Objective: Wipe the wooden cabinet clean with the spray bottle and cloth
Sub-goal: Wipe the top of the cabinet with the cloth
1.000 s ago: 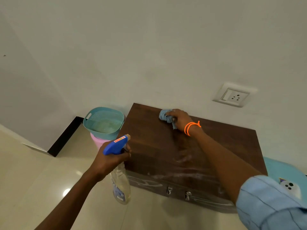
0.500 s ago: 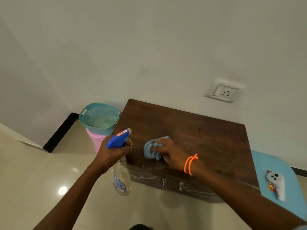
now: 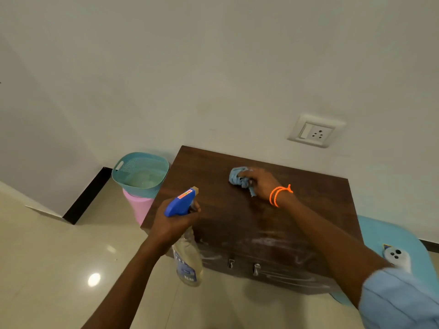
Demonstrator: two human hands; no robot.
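Wooden cabinet [image 3: 261, 224]: one, dark brown, against the white wall; whitish smears near its front edge; two small metal handles [image 3: 256, 269] on the front face
Cloth [image 3: 240, 178]: one, light blue, bunched, lying on the cabinet top toward the back
Right hand [image 3: 261, 184]: fingers closed over the cloth, pressing it to the wood; two orange bands [image 3: 279, 194] at the wrist; blue sleeve [image 3: 399, 302] pushed up
Left hand [image 3: 175, 223]: wrapped around the neck of the spray bottle
Spray bottle [image 3: 187, 260]: one, clear body, blue trigger head, held upright over the cabinet's front left corner
Surroundings: one teal basket [image 3: 142, 172] on a pink stool [image 3: 140, 207] just left of the cabinet; one wall socket [image 3: 313, 131] above; one blue surface [image 3: 389, 241] at right
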